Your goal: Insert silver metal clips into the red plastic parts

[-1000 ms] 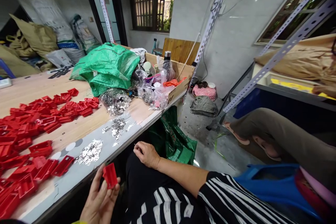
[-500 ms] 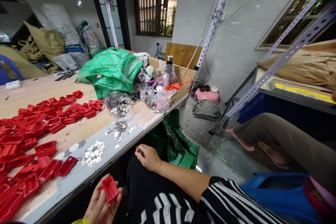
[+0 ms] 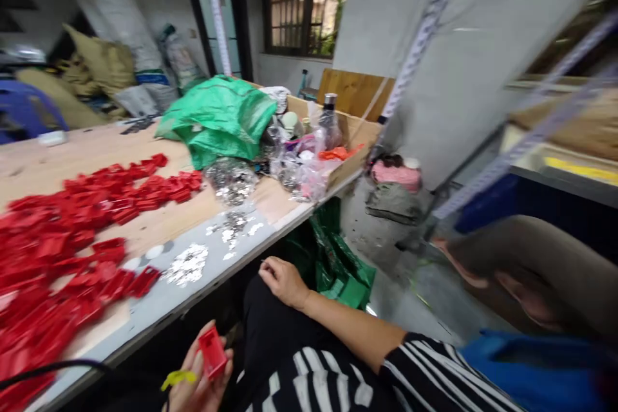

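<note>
My left hand is closed around a small red plastic housing, its hollow side facing up, below the table's front edge. A yellow strip lies across this hand near the thumb. On my knee rests my right hand, thumb and fingers pressed together in a pinch. A tiny dark tip pokes out of the pinch, too small to name. On the table nearest my hands are a pile of small silvery metal pieces and many red plastic housings, heaped to the left.
Farther back on the table lie a green plastic sack, a clear bag of metal parts and a wooden tray with a flask. A green bag stands below the edge. Another person's leg is at right.
The view has shifted left, so everything appears farther right, with some blur. My left hand still holds the red housing, now tilted slightly. My right hand stays pinched on my knee.
</note>
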`<action>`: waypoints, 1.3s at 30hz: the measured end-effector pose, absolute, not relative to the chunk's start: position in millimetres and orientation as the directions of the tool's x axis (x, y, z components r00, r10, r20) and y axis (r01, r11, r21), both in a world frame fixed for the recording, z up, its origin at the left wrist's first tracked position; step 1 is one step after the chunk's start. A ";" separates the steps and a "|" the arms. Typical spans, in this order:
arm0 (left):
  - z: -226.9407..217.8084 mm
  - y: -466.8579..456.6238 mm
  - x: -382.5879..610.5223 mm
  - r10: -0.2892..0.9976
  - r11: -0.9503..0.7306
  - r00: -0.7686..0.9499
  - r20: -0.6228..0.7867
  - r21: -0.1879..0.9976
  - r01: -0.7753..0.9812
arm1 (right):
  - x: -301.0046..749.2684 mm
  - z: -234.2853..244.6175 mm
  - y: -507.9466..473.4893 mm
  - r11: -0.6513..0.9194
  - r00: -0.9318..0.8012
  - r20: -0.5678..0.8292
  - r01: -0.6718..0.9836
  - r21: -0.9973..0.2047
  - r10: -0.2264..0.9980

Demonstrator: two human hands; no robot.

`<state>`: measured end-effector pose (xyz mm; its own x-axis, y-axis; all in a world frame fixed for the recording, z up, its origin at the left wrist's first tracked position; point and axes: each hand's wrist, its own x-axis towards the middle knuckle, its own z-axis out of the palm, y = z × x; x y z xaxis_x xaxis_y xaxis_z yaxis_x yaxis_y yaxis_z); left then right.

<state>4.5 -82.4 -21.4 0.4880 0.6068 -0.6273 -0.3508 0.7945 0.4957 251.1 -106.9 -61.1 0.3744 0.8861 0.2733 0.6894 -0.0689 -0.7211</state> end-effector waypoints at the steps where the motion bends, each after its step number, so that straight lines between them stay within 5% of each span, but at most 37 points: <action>1: -16.1 -84.5 6.3 0.622 0.783 0.498 -0.605 0.492 -0.381 | 252.2 -58.3 -107.2 -0.053 0.367 0.272 0.674 -0.737 0.889; 8: 4.6 -83.1 12.5 0.701 0.712 0.479 -0.528 0.497 -0.496 | 262.3 -28.5 -95.4 -0.001 0.284 0.204 0.586 -0.810 0.937; 16: 9.6 -82.1 12.1 0.737 0.673 0.463 -0.492 0.480 -0.562 | 262.7 28.1 -45.4 0.246 -0.037 0.349 0.779 -0.577 0.936; 32: 14.7 -70.7 12.1 0.740 0.667 0.484 -0.466 0.420 -0.615 | 268.2 16.2 -20.0 0.217 -0.121 0.285 0.917 -0.334 0.951; 35: 19.8 -66.9 10.8 0.749 0.659 0.506 -0.428 0.404 -0.634 | 266.2 17.6 -17.4 0.227 -0.096 0.343 0.902 -0.367 0.935; 39: 25.3 -64.6 9.3 0.756 0.651 0.523 -0.394 0.379 -0.657 | 256.8 29.5 -20.2 0.222 -0.039 0.315 0.791 -0.570 0.948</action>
